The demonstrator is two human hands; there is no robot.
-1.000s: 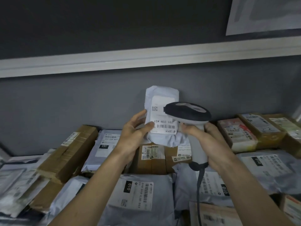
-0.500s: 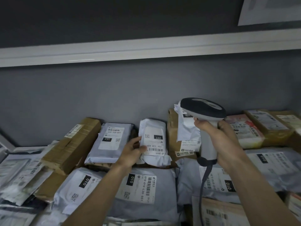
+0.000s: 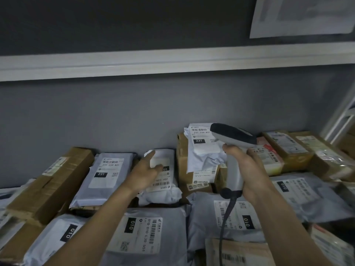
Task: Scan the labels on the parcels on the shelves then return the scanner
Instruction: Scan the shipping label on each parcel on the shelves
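Note:
My right hand (image 3: 245, 171) grips the handle of a grey and black barcode scanner (image 3: 233, 138), held upright, its head aimed left at a white bag parcel (image 3: 203, 148) propped on a brown box (image 3: 183, 162). The scanner's cable (image 3: 223, 223) hangs down. My left hand (image 3: 144, 173) lies with straight fingers on a small white bag parcel (image 3: 163, 181) leaning against the back wall; its label reads 231. Another 231 parcel (image 3: 106, 175) lies to the left. Grey bags marked 010 (image 3: 142, 233) fill the front row.
A long brown carton (image 3: 51, 183) lies at the left. More boxes and labelled parcels (image 3: 286, 146) crowd the right back. A white shelf edge (image 3: 172, 62) runs overhead and a white frame (image 3: 342, 116) stands at the far right. A paper sheet (image 3: 303, 14) hangs above.
My left hand brought the small white parcel down from in front of the scanner and set it against the wall. My right hand moved the scanner rightward to the propped white bag.

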